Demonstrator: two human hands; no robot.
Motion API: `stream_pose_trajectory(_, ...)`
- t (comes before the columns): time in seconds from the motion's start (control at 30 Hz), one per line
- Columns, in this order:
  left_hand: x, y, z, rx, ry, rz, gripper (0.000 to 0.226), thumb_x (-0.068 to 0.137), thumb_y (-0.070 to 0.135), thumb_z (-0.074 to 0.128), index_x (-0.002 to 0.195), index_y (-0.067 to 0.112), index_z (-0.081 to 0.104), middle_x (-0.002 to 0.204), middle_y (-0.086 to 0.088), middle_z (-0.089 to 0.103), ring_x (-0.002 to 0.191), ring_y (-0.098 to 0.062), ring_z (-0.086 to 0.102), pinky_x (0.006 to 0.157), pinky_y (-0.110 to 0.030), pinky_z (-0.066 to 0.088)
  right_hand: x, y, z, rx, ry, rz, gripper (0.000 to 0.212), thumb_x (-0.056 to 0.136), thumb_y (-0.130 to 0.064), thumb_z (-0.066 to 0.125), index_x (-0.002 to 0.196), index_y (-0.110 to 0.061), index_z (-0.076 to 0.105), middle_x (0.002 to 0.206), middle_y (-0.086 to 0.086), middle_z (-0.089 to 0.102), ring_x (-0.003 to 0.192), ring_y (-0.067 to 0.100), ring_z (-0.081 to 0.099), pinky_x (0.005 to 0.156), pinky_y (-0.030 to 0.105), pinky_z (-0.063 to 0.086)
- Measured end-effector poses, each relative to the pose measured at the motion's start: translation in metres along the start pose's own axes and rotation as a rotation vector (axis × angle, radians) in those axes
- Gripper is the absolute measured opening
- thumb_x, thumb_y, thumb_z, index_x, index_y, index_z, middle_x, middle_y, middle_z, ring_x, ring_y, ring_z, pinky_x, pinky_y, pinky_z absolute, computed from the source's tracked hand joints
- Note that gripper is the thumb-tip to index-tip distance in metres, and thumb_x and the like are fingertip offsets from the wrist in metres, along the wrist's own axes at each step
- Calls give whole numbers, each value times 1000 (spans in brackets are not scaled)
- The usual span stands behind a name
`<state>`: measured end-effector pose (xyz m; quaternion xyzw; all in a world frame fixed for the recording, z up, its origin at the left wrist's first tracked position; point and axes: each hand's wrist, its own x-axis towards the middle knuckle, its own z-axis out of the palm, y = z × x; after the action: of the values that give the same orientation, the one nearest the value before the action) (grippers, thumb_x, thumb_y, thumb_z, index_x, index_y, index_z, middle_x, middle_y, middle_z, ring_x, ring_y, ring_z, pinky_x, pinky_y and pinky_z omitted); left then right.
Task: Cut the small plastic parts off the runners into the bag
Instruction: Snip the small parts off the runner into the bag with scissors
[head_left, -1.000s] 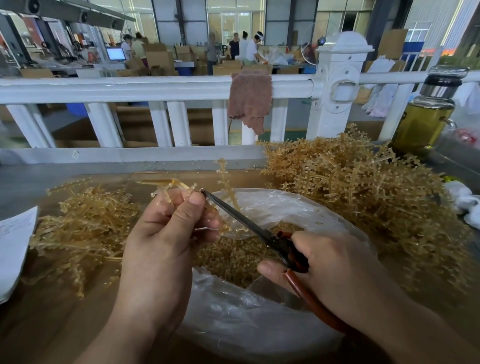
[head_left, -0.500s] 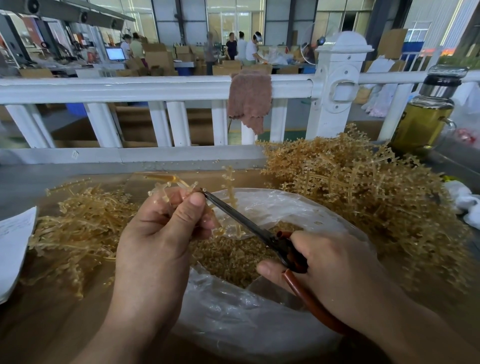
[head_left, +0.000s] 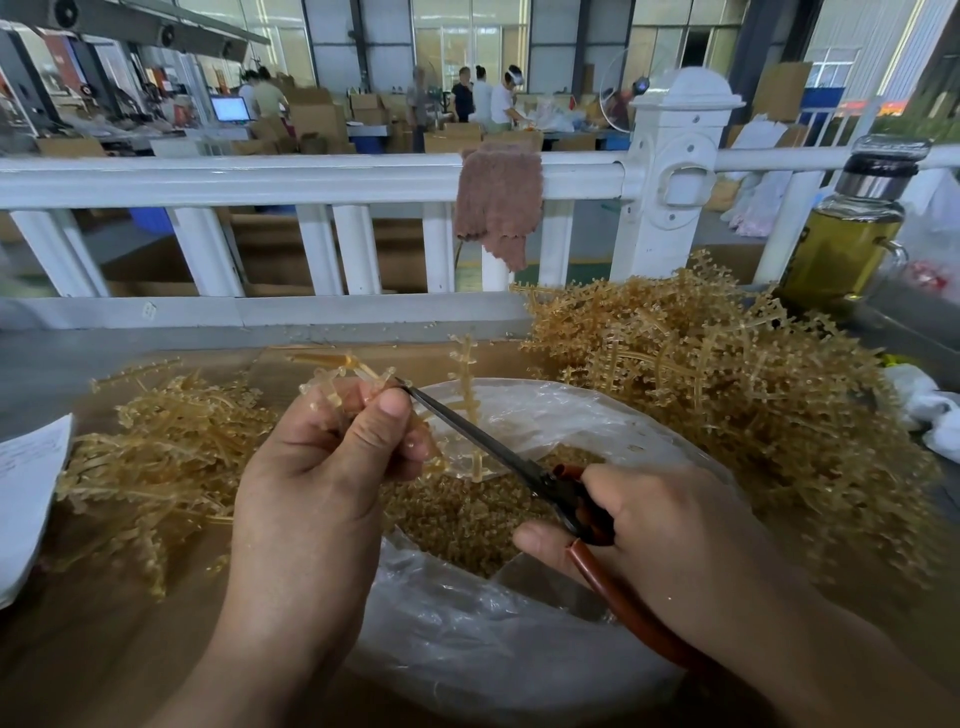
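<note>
Left grip (head_left: 322, 478): fingers curled, thumb on top, pinching a runner (head_left: 353, 364) of amber plastic over the far left rim of the bag (head_left: 467, 649). A studded branch of it stands up just right of my thumb, above the bag's mouth.

Right grip (head_left: 675, 530): curled round the red handles of the scissors (head_left: 472, 434). The blades lie nearly together and slant up and left. Their tip meets the runner beside my left thumb.

The bag is clear plastic, open, in the middle of the desk (head_left: 78, 649) between my forearms. Cut parts (head_left: 457, 514) lie heaped inside it.

A big tangled pile of runners (head_left: 727, 395), thick with parts, touches the bag on the right. A flatter pile of stems (head_left: 166, 447) lies to the left. A sheet of paper (head_left: 26, 488) sits at the left edge.

Behind the desk runs a white railing (head_left: 260, 176) with a brown cloth (head_left: 498, 202) draped over it. A bottle (head_left: 847, 239) of yellow liquid stands far right.
</note>
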<state>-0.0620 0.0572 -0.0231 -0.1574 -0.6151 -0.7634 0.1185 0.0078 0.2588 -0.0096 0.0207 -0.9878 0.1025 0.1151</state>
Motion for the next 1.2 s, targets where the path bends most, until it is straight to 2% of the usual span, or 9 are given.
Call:
stream_pose_trajectory(0.1,-1,0,0,6,7,-3,19,89,39,69,80,22,71,77,-2,69,76,-17,65,74,-32,50,0,0,1,-15,8,-11,80,59,-97,6,65,-26,43,55,-5,50,49,6,48,45,20,26)
stream_pose_trajectory(0.33,-1,0,1,-22,13,-10,18,92,33,68,80,19,70,76,-2,67,72,-12,63,61,-17,51,0,-1,1,-7,-6,-11,81,59,-96,5,67,-25,44,57,-4,52,51,7,50,46,21,29)
stream_pose_trajectory(0.47,0,1,2,-45,4,-5,17,90,31,67,78,20,69,75,-3,66,72,-13,62,63,-17,51,0,-2,0,10,-11,8,78,63,-96,15,68,-25,48,57,-5,53,51,6,52,45,21,30)
stream_pose_trajectory(0.6,-1,3,2,-42,-10,-17,21,90,34,66,82,15,67,73,-4,65,62,-8,58,52,-11,45,-2,-3,1,59,-1,43,71,65,-92,26,68,-26,49,57,-4,53,53,6,53,49,18,39)
stream_pose_trajectory(0.77,-2,3,1,-13,-29,-1,24,98,38,60,84,19,64,78,-7,66,74,-17,64,63,-19,52,-1,-2,1,91,-1,42,69,66,-92,27,67,-26,47,56,-5,51,51,7,51,48,19,36)
stream_pose_trajectory(0.97,-3,5,2,-9,-45,-13,26,94,39,59,92,13,64,82,-15,68,72,-15,65,58,-14,49,-1,-2,1,81,15,30,69,67,-91,29,65,-25,46,52,-5,47,48,7,47,47,20,35)
stream_pose_trajectory(1.1,-2,4,1,-41,-70,-6,19,99,36,64,86,22,66,80,-11,66,77,-19,65,66,-19,53,-1,-1,2,104,31,24,70,66,-93,27,62,-25,43,49,-6,44,45,8,45,53,17,40)
stream_pose_trajectory(1.2,-1,2,0,-38,-69,2,17,94,38,62,85,24,67,78,-8,66,76,-18,64,66,-20,53,-2,0,2,133,37,23,68,67,-92,31,61,-25,42,48,-6,44,47,7,47,54,16,40)
